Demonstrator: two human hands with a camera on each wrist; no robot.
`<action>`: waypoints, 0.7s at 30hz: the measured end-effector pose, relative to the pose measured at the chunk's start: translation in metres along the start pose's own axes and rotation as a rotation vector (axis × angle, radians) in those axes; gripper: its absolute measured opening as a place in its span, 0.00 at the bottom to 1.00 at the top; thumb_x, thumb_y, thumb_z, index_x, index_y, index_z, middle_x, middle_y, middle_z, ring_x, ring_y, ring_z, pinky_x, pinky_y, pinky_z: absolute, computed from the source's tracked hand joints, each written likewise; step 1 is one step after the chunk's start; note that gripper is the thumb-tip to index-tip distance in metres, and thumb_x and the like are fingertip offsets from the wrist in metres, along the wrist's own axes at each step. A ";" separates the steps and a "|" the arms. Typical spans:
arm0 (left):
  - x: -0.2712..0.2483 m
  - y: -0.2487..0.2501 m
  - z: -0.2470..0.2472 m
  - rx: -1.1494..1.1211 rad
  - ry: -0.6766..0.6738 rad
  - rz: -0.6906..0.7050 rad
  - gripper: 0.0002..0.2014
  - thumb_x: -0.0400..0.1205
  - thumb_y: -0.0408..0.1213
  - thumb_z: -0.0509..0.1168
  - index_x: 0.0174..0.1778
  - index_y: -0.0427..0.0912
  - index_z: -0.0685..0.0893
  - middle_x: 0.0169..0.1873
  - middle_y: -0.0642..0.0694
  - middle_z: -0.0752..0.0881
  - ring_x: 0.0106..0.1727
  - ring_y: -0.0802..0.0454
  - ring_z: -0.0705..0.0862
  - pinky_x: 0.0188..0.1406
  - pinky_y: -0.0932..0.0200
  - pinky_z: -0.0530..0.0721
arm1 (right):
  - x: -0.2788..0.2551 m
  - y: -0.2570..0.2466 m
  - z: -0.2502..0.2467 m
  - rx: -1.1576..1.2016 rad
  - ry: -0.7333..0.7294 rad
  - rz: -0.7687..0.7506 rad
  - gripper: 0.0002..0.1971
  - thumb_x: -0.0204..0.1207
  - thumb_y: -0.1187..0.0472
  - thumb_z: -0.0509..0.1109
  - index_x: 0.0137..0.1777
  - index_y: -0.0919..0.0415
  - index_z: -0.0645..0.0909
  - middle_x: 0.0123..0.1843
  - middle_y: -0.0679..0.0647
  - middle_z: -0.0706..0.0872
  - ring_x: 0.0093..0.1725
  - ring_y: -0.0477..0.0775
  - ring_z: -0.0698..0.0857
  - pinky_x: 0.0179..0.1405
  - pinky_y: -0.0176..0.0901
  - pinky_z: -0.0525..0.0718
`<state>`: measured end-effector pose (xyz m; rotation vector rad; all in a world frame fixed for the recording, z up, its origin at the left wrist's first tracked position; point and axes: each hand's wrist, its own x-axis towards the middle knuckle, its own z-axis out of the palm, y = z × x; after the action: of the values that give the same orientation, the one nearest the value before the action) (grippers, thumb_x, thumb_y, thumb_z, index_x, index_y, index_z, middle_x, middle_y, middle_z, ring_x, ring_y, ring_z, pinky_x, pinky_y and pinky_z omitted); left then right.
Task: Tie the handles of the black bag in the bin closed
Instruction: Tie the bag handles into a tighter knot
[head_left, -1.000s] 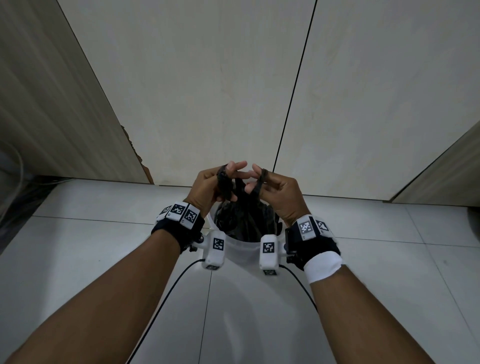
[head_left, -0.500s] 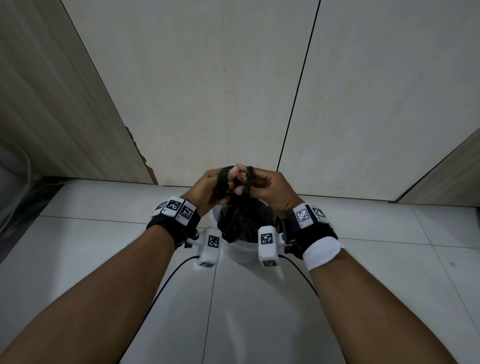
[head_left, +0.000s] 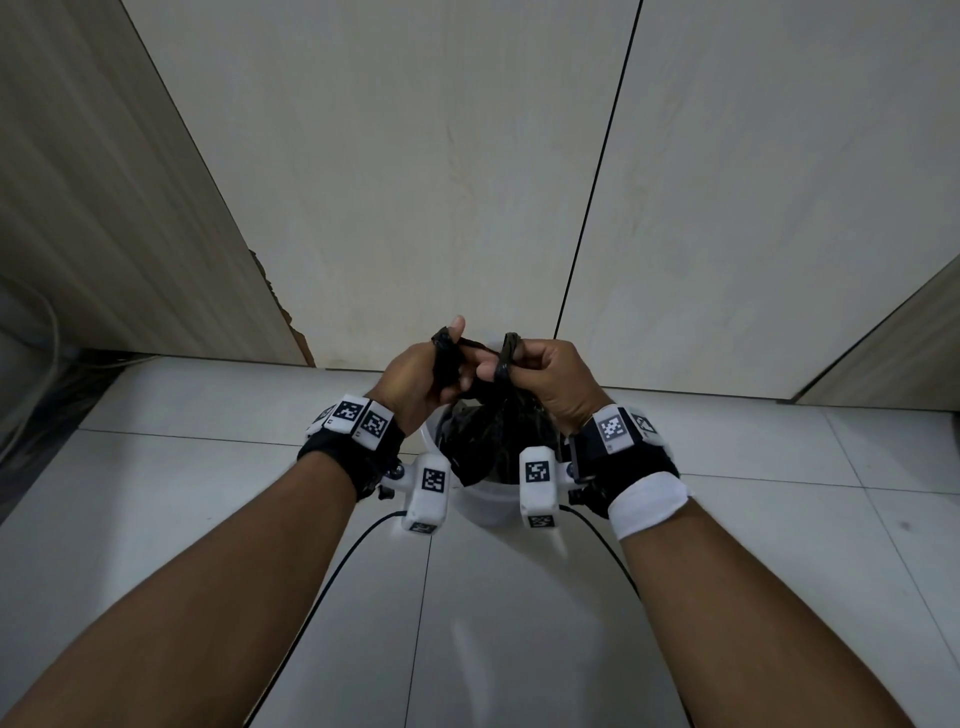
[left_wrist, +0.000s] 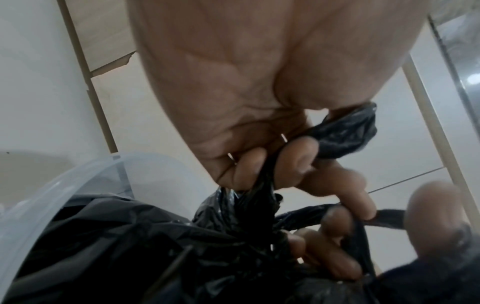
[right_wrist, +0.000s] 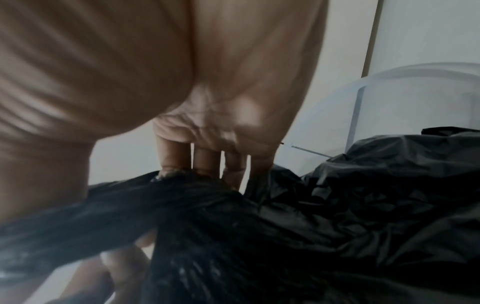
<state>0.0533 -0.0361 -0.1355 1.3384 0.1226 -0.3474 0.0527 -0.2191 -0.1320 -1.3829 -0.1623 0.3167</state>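
Observation:
A black plastic bag (head_left: 488, 441) sits in a small white bin (head_left: 491, 501) on the floor, its top gathered up between my hands. My left hand (head_left: 421, 376) grips one black handle (head_left: 445, 358), which wraps over the thumb. My right hand (head_left: 540, 376) pinches the other handle (head_left: 506, 353), which sticks up past its fingers. A thin black strand runs between the two hands. In the left wrist view the left hand (left_wrist: 259, 164) curls round the twisted handle (left_wrist: 342, 135) above the bag (left_wrist: 130, 246). The right wrist view shows the bag (right_wrist: 337, 205) and the bin's rim (right_wrist: 405, 74).
Pale wall panels (head_left: 441, 182) rise just behind the bin. A wood-grain panel (head_left: 104, 208) stands at the left, another at the far right. The grey tiled floor (head_left: 208, 493) surrounds the bin. Black cables (head_left: 332, 571) trail from my wrists.
My hands met over the bag half a second ago and have now drawn slightly apart, with a handle strand stretched between them. The view has shifted a little.

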 end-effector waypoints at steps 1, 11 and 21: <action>-0.001 0.000 0.000 0.025 0.002 -0.002 0.31 0.89 0.56 0.56 0.28 0.42 0.92 0.21 0.44 0.74 0.26 0.51 0.69 0.33 0.56 0.66 | 0.000 -0.001 0.000 0.005 0.015 0.007 0.19 0.70 0.71 0.82 0.59 0.79 0.88 0.52 0.69 0.92 0.50 0.61 0.90 0.54 0.47 0.90; 0.000 0.002 0.003 0.099 -0.020 -0.026 0.26 0.84 0.50 0.66 0.20 0.45 0.71 0.23 0.46 0.63 0.30 0.47 0.55 0.36 0.50 0.55 | -0.003 -0.008 -0.004 0.051 0.011 0.023 0.07 0.79 0.75 0.73 0.42 0.66 0.89 0.29 0.48 0.92 0.30 0.43 0.90 0.34 0.34 0.87; -0.011 0.006 -0.001 -0.436 -0.007 -0.052 0.06 0.78 0.35 0.58 0.35 0.49 0.73 0.28 0.52 0.66 0.29 0.54 0.68 0.30 0.61 0.64 | 0.002 -0.009 -0.005 0.127 0.150 -0.003 0.34 0.56 0.48 0.90 0.45 0.76 0.79 0.42 0.67 0.75 0.29 0.52 0.79 0.31 0.39 0.83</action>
<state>0.0446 -0.0325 -0.1273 0.9038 0.2148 -0.3461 0.0578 -0.2248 -0.1244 -1.2751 -0.0202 0.2161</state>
